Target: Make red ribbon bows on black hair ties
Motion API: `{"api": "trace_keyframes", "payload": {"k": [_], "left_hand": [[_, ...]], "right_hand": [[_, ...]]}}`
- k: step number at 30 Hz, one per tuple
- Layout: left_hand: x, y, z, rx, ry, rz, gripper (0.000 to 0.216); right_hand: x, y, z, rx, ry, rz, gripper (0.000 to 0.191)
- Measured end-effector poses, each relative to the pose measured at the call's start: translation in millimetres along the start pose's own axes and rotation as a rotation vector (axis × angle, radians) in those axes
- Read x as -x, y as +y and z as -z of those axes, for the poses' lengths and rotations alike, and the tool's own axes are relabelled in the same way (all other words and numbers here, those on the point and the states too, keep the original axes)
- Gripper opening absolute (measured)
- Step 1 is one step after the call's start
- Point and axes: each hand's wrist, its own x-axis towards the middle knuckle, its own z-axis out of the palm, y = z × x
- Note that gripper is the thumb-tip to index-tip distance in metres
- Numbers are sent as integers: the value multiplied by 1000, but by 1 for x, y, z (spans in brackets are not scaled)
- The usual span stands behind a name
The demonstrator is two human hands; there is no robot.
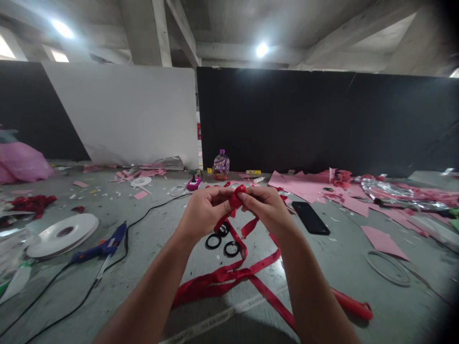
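Both of my hands are raised over the grey floor and pinch one red ribbon [236,197] between them. My left hand [204,210] has its fingers closed on the ribbon's left side. Facing it, my right hand [267,205] is closed on the right side of the same fold. The ribbon's long tails [229,277] hang down and lie in loops on the floor below my wrists. Three small black rings [222,241] lie on the floor just under my hands.
A blue glue gun [102,248] with a black cord lies left, beside a big white tape roll [62,234]. A black phone [310,217] lies right. Pink paper scraps [322,188], a purple bottle [221,165], a red handle [349,303] and a wire ring [387,267] surround me.
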Motion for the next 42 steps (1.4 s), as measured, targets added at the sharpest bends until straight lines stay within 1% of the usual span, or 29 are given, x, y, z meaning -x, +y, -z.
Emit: {"api": "trace_keyframes", "payload": {"k": [4,8,10,13,16,19,23,25,27,29,31,36,39,42], "left_hand": [[-1,2,-2,-1,85,6,27],[-4,1,1,-11,173,7,25],[-5,-1,5,-72,236,-3,23],[-5,-3,9,-247,297,-52,21],[-2,1,7,-368,266,-111,19],[1,5,2,-371,196,-113,15],[2,4,1,-385,149,-91,17],[1,2,2,-397,133,-81,19],[1,1,3,-417,127,-97,18],[2,2,3,-447,139,-149,17],[3,3,1,-478,152,-203,15],[6,3,-5,-560,214,-295,12],[6,2,-8,-590,231,-337,12],[6,1,-8,-604,221,-333,13]], "right_hand": [[-1,0,-2,65,52,6,37],[-1,-2,5,90,31,-25,31],[0,-4,12,132,39,-52,28],[2,-8,17,224,91,-42,24],[3,-12,15,256,99,0,22],[4,-12,9,295,97,31,19],[5,-10,6,364,110,61,12],[5,-10,7,384,87,70,9],[5,-12,8,395,28,86,6],[5,-15,9,391,-42,100,8],[5,-16,9,362,-83,90,14],[2,-8,5,260,-51,15,27],[0,0,5,217,-36,-24,30],[-2,2,7,224,-35,-43,30]]}}
